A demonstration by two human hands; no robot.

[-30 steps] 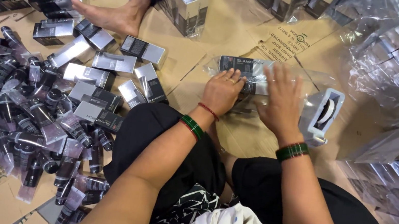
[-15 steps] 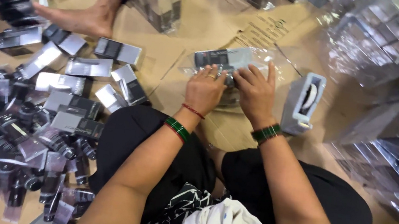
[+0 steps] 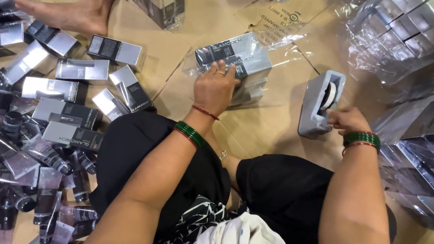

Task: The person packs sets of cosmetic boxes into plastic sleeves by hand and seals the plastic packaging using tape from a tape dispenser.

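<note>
Left hand [image 3: 215, 85] on wrapped box bundle [image 3: 233, 62], right hand [image 3: 347, 120] seemingly pulling at tape dispenser [image 3: 319, 103]
</note>
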